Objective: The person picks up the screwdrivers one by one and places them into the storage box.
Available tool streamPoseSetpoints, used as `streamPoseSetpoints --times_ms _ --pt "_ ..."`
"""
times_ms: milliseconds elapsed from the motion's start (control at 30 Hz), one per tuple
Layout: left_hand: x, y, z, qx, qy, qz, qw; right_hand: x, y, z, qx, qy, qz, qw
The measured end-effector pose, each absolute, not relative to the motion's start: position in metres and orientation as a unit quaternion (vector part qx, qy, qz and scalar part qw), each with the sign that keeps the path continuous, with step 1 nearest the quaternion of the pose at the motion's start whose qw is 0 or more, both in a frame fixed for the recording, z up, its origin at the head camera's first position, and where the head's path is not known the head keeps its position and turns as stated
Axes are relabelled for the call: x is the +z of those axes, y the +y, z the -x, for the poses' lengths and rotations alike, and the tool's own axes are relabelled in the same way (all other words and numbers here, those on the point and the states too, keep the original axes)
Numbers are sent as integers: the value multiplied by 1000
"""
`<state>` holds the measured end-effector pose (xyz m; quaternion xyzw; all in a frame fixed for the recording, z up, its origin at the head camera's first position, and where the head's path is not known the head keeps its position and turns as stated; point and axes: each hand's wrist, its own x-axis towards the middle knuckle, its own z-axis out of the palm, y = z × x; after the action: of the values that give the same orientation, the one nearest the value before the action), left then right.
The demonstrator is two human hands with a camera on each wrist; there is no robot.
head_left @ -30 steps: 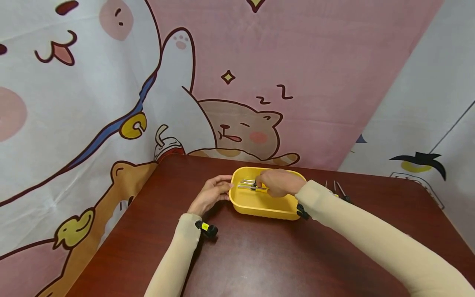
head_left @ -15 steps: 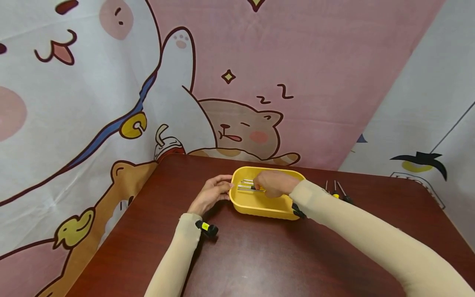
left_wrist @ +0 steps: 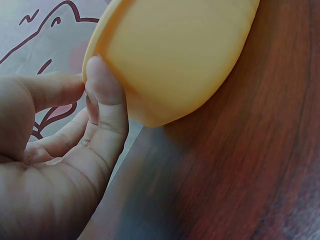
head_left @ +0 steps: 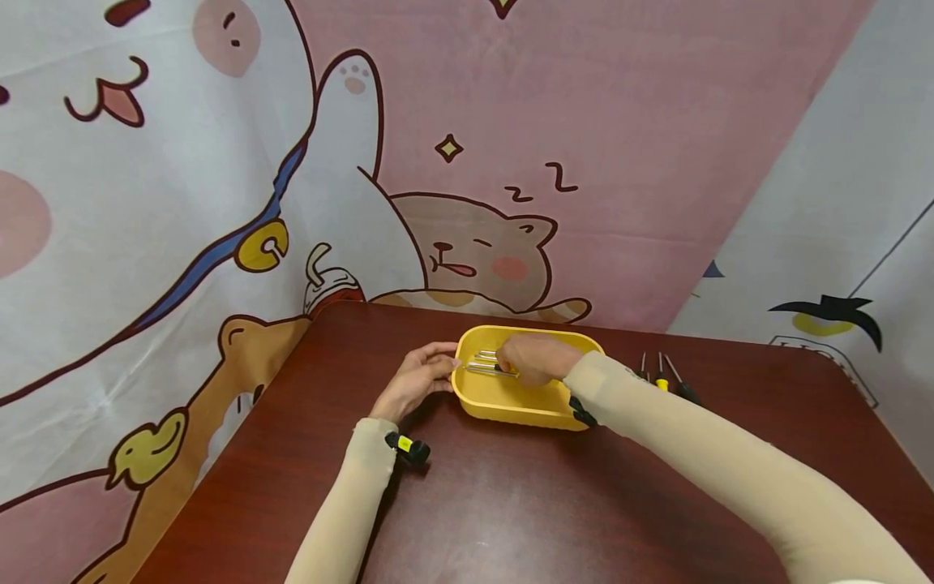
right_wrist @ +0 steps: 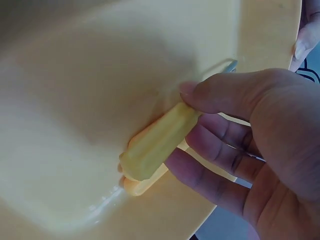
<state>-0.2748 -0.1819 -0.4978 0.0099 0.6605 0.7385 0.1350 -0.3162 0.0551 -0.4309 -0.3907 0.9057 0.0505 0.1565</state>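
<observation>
A yellow plastic tray [head_left: 525, 416] stands on the table, its rim pinched at the left end between the thumb and fingers of my left hand [head_left: 416, 383]. Inside it, my right hand [head_left: 538, 358] pinches a screwdriver [right_wrist: 162, 142] by its ribbed yellow handle, the metal shaft pointing toward the tray's left end. Just under that handle a second yellow handle [right_wrist: 139, 186] shows, lying low along the tray wall. In the head view several thin metal shafts [head_left: 485, 355] stick out left of the right hand, which hides their handles.
To the right of the tray, several more screwdrivers lie on the dark red-brown table [head_left: 467, 503], one with a yellow handle [head_left: 661, 384] and one with a black handle [head_left: 687, 392]. A cartoon-printed cloth [head_left: 620, 162] hangs behind the table and along its left side.
My right hand has shifted slightly left inside the tray, with the screwdriver low over the tray floor. The left hand keeps its grip on the rim.
</observation>
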Motion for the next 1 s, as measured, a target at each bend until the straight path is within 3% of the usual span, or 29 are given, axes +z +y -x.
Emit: streamPoseSetpoints --times_ms 1000 --pt "-500 -181 277 741 657 -6 138 -434 52 327 68 897 403 168"
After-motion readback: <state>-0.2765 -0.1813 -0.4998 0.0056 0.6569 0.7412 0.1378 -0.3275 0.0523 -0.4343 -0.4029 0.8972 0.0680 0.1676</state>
